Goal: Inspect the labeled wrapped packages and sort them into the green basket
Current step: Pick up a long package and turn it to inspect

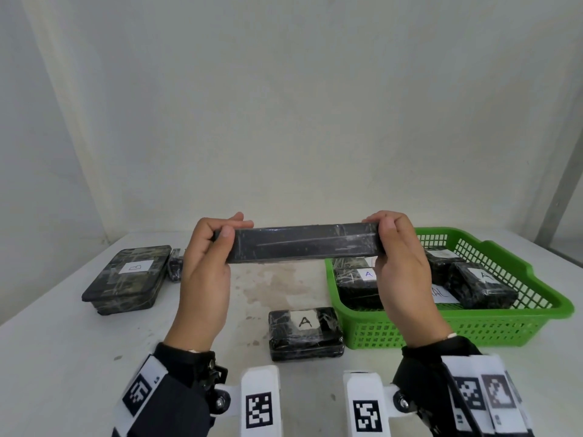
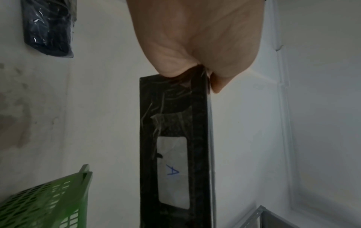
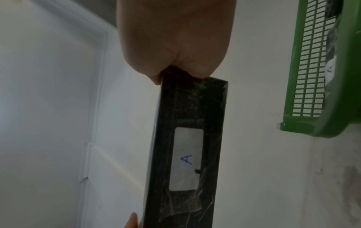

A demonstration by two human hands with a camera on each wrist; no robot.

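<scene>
A long flat black wrapped package (image 1: 303, 242) is held level above the table, its narrow edge toward me. My left hand (image 1: 217, 244) pinches its left end and my right hand (image 1: 389, 238) pinches its right end. Both wrist views show its underside, where a white label (image 2: 173, 171) (image 3: 186, 160) carries a blue letter A. The green basket (image 1: 473, 329) stands on the table at the right and holds several black wrapped packages with A labels (image 1: 482, 285). Another A package (image 1: 305, 334) lies on the table just left of the basket.
A larger dark package labelled B (image 1: 126, 279) lies at the table's left, with a small black wrapped one (image 1: 175, 266) beside it. The white table (image 1: 63, 357) ends at a white wall close behind. A grey frame (image 1: 564, 184) rises at the far right.
</scene>
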